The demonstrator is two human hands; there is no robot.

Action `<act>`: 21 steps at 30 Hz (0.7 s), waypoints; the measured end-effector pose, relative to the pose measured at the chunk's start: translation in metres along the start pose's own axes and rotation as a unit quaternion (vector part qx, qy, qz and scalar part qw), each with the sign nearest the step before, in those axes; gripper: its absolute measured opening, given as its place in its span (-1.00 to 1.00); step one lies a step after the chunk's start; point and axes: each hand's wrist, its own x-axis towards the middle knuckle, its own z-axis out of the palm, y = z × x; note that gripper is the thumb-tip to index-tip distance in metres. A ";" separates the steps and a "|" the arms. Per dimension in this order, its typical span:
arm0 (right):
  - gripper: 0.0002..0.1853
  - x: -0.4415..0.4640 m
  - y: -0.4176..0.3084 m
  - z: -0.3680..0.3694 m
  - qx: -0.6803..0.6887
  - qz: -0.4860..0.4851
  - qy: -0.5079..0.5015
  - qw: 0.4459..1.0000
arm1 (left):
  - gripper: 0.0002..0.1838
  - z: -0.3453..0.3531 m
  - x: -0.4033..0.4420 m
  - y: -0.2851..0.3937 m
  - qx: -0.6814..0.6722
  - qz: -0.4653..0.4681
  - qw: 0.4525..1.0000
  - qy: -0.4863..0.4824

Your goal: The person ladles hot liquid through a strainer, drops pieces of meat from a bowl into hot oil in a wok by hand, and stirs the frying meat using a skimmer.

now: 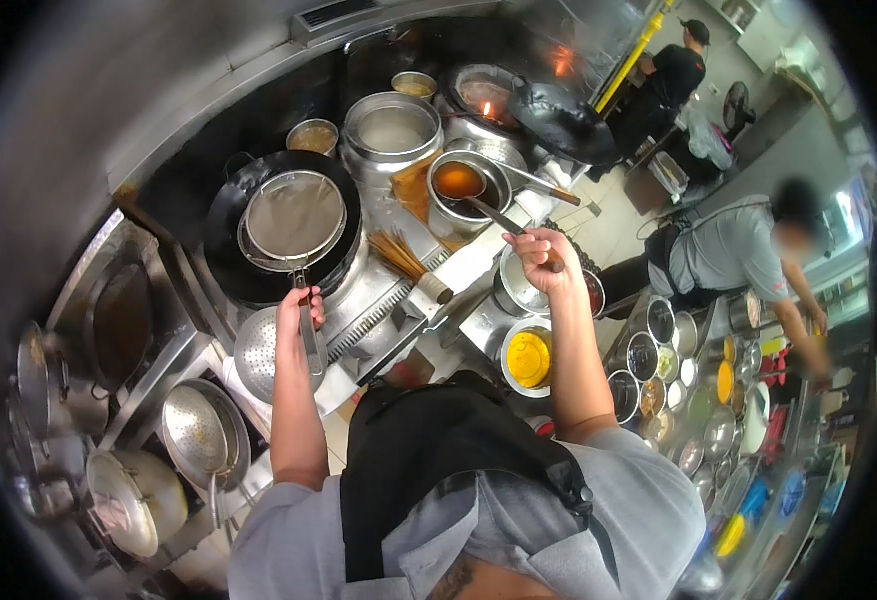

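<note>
Watching remotely, I log left to right: left hand (299,307) closed on a mesh strainer (297,220) over the black wok (224,230); right hand (544,262) gripping a ladle (497,216) of brown liquid (457,180) at the pot's (449,226) mouth. Step, my judgement: ladling, scoop or pour unclear. Next move calls for a level ladle, steady strainer

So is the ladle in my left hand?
No, your right hand holds the ladle, while your left hand grips the mesh strainer.
</note>
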 end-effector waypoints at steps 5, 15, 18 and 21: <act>-0.66 -0.016 0.009 0.018 0.021 0.014 -0.023 0.999 | -0.75 0.002 0.000 -0.004 0.020 0.012 1.000 0.013; -0.58 -0.018 0.038 0.051 -0.022 0.072 -0.053 0.996 | -0.78 0.030 -0.016 -0.005 0.013 0.020 0.999 0.029; -0.56 -0.014 0.056 0.067 -0.030 0.105 -0.065 0.992 | -0.79 0.030 -0.015 -0.006 -0.001 0.027 0.999 0.022; -0.56 -0.005 0.074 0.081 -0.059 0.131 -0.086 0.986 | -0.80 0.035 -0.016 -0.003 0.008 0.016 0.999 0.040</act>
